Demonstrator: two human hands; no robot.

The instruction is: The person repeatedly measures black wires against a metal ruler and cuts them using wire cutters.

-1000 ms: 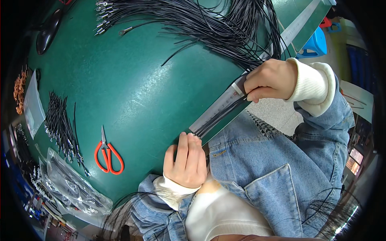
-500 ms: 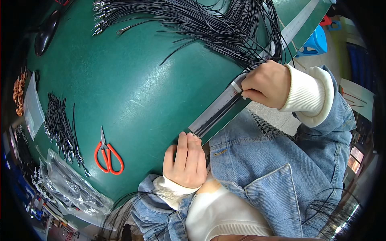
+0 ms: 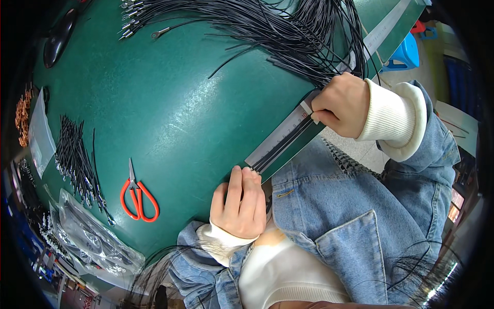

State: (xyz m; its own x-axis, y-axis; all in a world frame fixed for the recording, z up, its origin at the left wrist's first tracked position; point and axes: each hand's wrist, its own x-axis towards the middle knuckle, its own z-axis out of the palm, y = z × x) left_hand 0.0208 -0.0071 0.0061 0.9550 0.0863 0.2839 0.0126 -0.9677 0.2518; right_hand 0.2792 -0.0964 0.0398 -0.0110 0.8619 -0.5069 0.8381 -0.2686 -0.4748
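Observation:
A steel ruler [image 3: 274,140] lies slantwise along the table's near edge, with a few black wires [image 3: 288,140] stretched straight over it. My left hand [image 3: 239,206] is closed at the ruler's lower end, its fingertips pressed together on the wire ends there. Farther up and to the right, my right hand [image 3: 342,105] is closed round the same wires near the ruler's other marked end. Beyond this hand a large bundle of black wires [image 3: 288,31] spreads across the table, many with metal ring terminals [image 3: 135,13] at the far left end.
Red-handled scissors [image 3: 138,198] lie on the green table [image 3: 170,103], left of my left hand. Farther left are short black wires with terminals [image 3: 77,159], clear plastic bags [image 3: 95,239] and copper-coloured parts [image 3: 23,118]. A blue stool [image 3: 404,54] stands beyond the table's right edge.
Both hands keep their closed hold on the wires along the ruler. The view has shifted very slightly.

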